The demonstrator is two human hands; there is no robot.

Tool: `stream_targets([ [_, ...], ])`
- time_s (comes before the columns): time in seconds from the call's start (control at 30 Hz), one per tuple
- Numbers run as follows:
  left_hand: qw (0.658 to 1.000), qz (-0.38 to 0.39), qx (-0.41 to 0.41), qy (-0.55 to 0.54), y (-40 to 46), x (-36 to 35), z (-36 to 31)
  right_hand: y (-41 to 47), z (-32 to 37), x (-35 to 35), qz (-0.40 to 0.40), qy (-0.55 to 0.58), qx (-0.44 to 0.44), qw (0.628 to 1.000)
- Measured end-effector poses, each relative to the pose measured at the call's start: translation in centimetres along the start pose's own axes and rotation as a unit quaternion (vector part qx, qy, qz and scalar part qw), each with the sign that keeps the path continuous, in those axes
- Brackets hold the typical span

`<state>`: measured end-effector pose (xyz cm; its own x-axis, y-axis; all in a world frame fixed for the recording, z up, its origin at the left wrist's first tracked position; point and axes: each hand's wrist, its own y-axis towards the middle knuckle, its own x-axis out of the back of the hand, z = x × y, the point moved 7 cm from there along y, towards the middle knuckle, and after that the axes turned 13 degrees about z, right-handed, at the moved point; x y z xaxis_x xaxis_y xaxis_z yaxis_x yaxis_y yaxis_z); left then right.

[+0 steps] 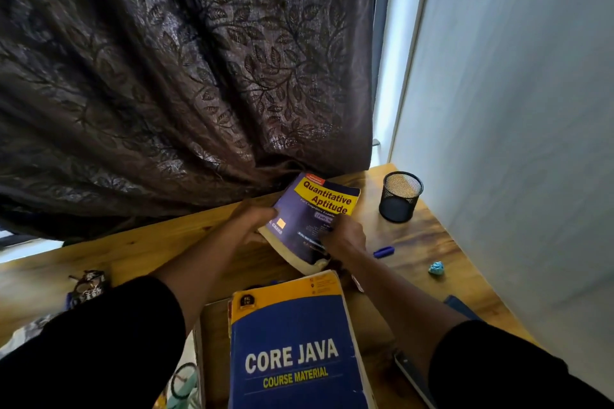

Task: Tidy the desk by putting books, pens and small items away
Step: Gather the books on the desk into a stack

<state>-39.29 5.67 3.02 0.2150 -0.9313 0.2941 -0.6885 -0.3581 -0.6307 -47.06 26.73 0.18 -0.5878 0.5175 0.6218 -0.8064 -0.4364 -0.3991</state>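
A thick purple book titled Quantitative Aptitude (317,209) is tilted up near the back of the wooden desk (159,246), just below the curtain. My left hand (252,226) grips its left edge and my right hand (344,236) holds its lower right cover. In front of me lies a blue Core Java book (295,349) on top of other books. A blue pen cap (383,251) and a crumpled blue paper ball (436,268) lie to the right. A black mesh pen holder (400,196) stands at the back right.
A dark leaf-patterned curtain (186,76) hangs over the desk's back edge. A white wall (531,143) borders the right side. A crumpled wrapper (88,287) lies at the left. A phone edge (412,375) and a blue flat item (460,305) sit near my right arm.
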Motion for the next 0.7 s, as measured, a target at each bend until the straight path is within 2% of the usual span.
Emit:
stream_targets([
  [0.17,0.999,0.006,-0.043,-0.028,-0.4,-0.5,-3.1,-0.5,0.3,1.5,0.025,0.096,-0.041,0.994],
  [0.27,0.997,0.032,-0.037,-0.062,-1.3,-1.4,-5.1,-1.0,0.0,2.5,0.031,0.141,-0.057,0.988],
  [0.37,0.996,0.031,-0.051,-0.070,-2.6,-1.7,-6.9,-1.9,-0.3,3.5,0.032,0.249,-0.059,0.966],
  [0.47,0.991,0.031,-0.066,-0.115,-3.4,-1.9,-7.5,-3.7,-0.5,3.7,0.075,0.415,-0.073,0.904],
  [0.57,0.983,0.024,-0.080,-0.165,-6.0,-2.0,-6.5,-5.9,-0.3,3.2,0.160,0.587,-0.063,0.791],
  [0.6,0.979,0.026,-0.087,-0.183,-6.9,-2.0,-5.9,-6.4,-0.3,3.1,0.178,0.618,-0.052,0.764],
  [0.67,0.970,0.044,-0.094,-0.218,-9.0,-1.9,-4.0,-7.4,-0.8,2.9,0.194,0.633,-0.032,0.749],
  [0.7,0.966,0.059,-0.092,-0.234,-10.2,-1.8,-2.8,-8.0,-0.8,2.9,0.199,0.627,-0.018,0.753],
])
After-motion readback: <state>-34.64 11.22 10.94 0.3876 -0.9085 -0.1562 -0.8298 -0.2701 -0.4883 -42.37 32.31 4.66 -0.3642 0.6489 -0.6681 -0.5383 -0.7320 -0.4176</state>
